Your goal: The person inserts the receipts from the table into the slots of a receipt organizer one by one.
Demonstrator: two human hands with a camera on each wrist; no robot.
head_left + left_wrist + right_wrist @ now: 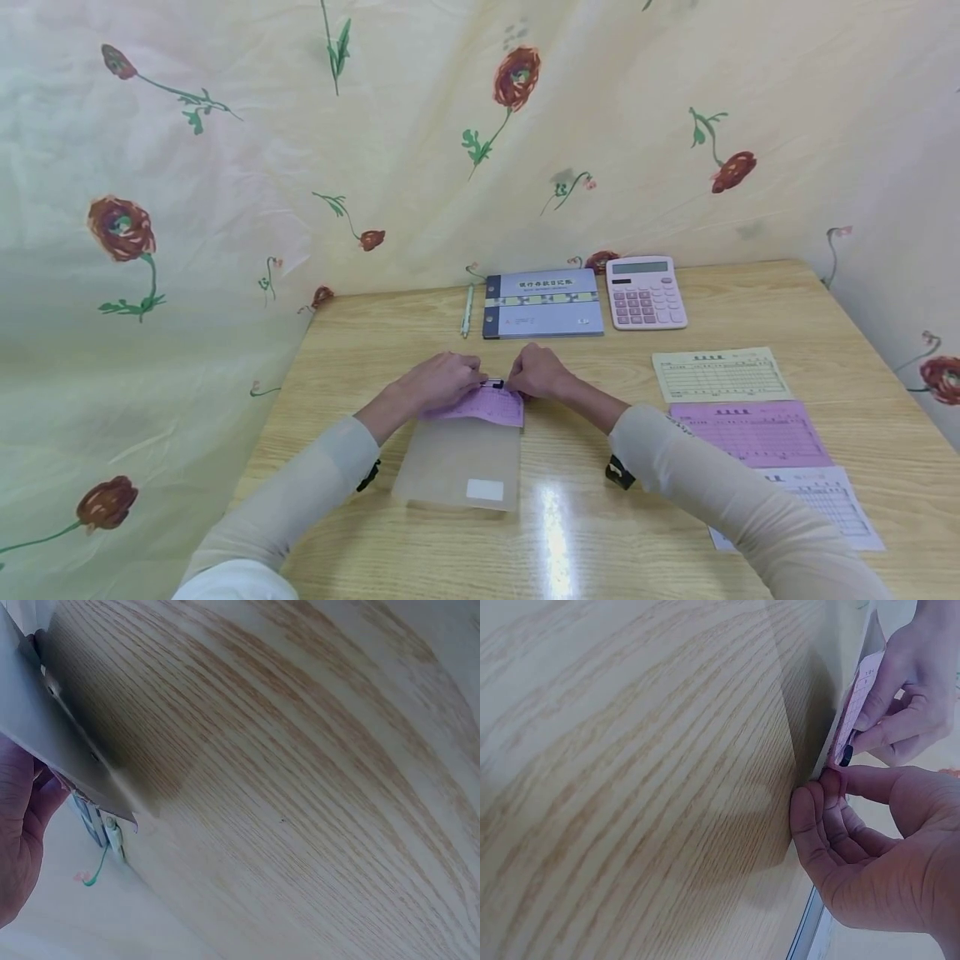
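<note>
A beige file folder [465,467] with a white label lies in front of the person, its far edge raised off the table. Over its far part is a pink printed slip [487,408]. A small black binder clip [492,383] sits at that edge, between the hands. My left hand [446,379] pinches the slip and folder edge beside the clip; the left wrist view shows the folder's underside [52,720]. With thumb and fingertips, my right hand [885,840] pinches the slip's corner, close to the clip [846,756]. How far the clip grips the edge cannot be made out.
Toward the back lie a pen [467,311], a blue-grey account book [543,317] and a pink calculator [647,292]. At right are yellow [720,375], pink [750,433] and white [825,508] slips. A black item [618,473] shows near the right sleeve. Flowered cloth surrounds the wooden table.
</note>
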